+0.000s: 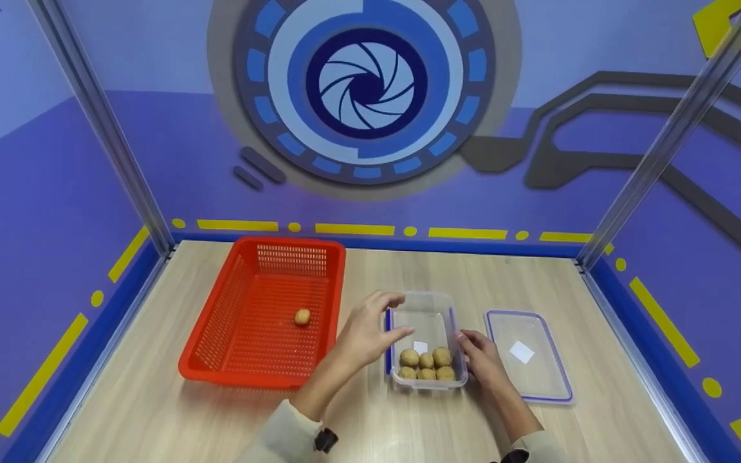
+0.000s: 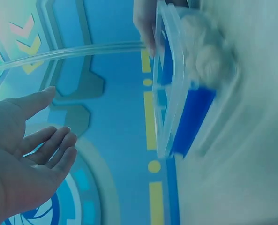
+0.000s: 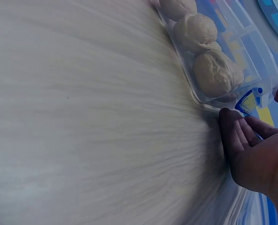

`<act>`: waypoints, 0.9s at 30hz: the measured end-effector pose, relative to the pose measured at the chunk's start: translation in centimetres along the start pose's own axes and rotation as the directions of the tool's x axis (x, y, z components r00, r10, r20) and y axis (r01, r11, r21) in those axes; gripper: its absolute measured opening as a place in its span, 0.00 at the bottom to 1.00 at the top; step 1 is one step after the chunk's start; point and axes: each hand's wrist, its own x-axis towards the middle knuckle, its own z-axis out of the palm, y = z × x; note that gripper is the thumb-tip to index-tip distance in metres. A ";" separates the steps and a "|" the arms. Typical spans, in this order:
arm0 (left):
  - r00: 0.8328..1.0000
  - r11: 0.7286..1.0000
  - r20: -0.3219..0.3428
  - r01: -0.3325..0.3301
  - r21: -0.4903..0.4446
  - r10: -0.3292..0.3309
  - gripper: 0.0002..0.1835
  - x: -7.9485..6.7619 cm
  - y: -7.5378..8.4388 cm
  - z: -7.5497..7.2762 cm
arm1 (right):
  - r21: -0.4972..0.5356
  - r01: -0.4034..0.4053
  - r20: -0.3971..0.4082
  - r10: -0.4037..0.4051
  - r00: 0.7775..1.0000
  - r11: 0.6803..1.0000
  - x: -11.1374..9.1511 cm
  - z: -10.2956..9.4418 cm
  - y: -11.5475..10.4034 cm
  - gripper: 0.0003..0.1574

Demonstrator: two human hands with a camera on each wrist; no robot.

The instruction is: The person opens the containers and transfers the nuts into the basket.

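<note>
A clear plastic food container [image 1: 435, 302] stands on the table with several walnuts [image 1: 426, 360] gathered at its near end. My left hand [image 1: 368, 331] hovers over the container's left side, thumb and fingers spread apart with nothing between them. The left wrist view shows that hand [image 2: 33, 159] with its palm bare, apart from the container's blue latch [image 2: 192, 119]. On the other side, my right hand [image 1: 483, 357] holds the container's right wall, thumb up at the rim. Its fingertips [image 3: 225, 115] sit low beside the latch flap in the right wrist view.
A red plastic basket [image 1: 264, 381] to the left holds a single walnut [image 1: 302, 316]. The container's lid [image 1: 531, 376], edged in blue-purple with a white square on it, lies flat at the right. Printed panels [image 1: 370, 212] enclose the table's back and sides.
</note>
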 end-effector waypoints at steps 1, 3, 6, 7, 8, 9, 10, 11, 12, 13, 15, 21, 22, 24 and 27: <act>1.000 1.000 0.005 -0.003 0.002 0.003 0.28 0.0 0.0 0.5 | -0.002 -0.007 -0.003 0.007 1.000 1.000 0.0 0.0 0.0 0.31; 1.000 1.000 0.018 -0.010 0.027 0.010 0.28 -0.1 -0.1 1.5 | -0.009 -0.018 -0.007 0.018 1.000 1.000 -0.1 -0.1 0.1 0.31; 0.999 0.994 0.046 -0.022 0.104 0.017 0.28 -0.2 -0.7 3.0 | -0.011 -0.024 -0.004 0.024 1.000 1.000 -0.2 -0.1 0.0 0.31; 0.998 0.991 0.060 -0.026 0.130 0.018 0.28 -0.3 -1.0 3.4 | -0.006 -0.027 -0.005 0.027 1.000 1.000 -0.3 0.0 0.0 0.31; 0.997 0.988 0.074 -0.032 0.152 0.020 0.28 -0.3 -1.3 3.9 | -0.006 -0.021 -0.002 0.021 1.000 1.000 -0.3 0.0 -0.1 0.31; 0.996 0.986 0.091 -0.032 0.165 0.017 0.28 -0.3 -1.7 4.2 | -0.004 -0.017 -0.001 0.017 1.000 1.000 -0.3 0.0 -0.1 0.31; 0.994 0.985 0.107 -0.036 0.171 0.018 0.28 -0.3 -2.1 4.6 | -0.004 -0.011 0.002 0.011 1.000 1.000 -0.2 0.0 -0.2 0.31; 0.992 0.985 0.125 -0.043 0.169 0.021 0.28 -0.3 -2.5 4.9 | -0.001 -0.008 0.005 0.008 1.000 1.000 -0.2 0.1 -0.3 0.31; 0.989 0.985 0.147 -0.044 0.166 0.020 0.27 -0.3 -2.9 5.1 | 0.001 -0.005 0.007 0.005 1.000 1.000 -0.2 0.1 -0.3 0.31; 0.986 0.985 0.166 -0.051 0.162 0.023 0.26 -0.3 -3.2 5.3 | 0.003 -0.007 0.006 0.007 1.000 1.000 -0.1 0.2 -0.3 0.30; 0.979 0.985 0.204 -0.062 0.163 0.028 0.25 -0.2 -3.8 5.5 | 0.014 -0.004 0.010 0.004 1.000 1.000 -0.3 0.3 -0.9 0.29; 0.956 0.975 0.291 -0.086 0.207 0.022 0.23 0.4 -5.0 5.9 | 0.025 -0.018 0.013 0.018 1.000 1.000 -0.5 0.3 -1.5 0.27; 0.953 0.972 0.301 -0.089 0.217 0.021 0.23 0.5 -5.2 5.9 | 0.022 -0.021 0.009 0.020 1.000 1.000 -0.1 0.2 -1.0 0.28; 0.948 0.966 0.318 -0.100 0.240 0.020 0.22 0.7 -5.3 6.0 | 0.016 -0.016 0.000 0.016 1.000 1.000 0.4 0.1 -0.2 0.29; 0.940 0.952 0.341 -0.129 0.277 0.028 0.20 0.8 -5.5 6.2 | 0.010 -0.006 -0.008 0.006 1.000 1.000 0.5 0.1 0.1 0.30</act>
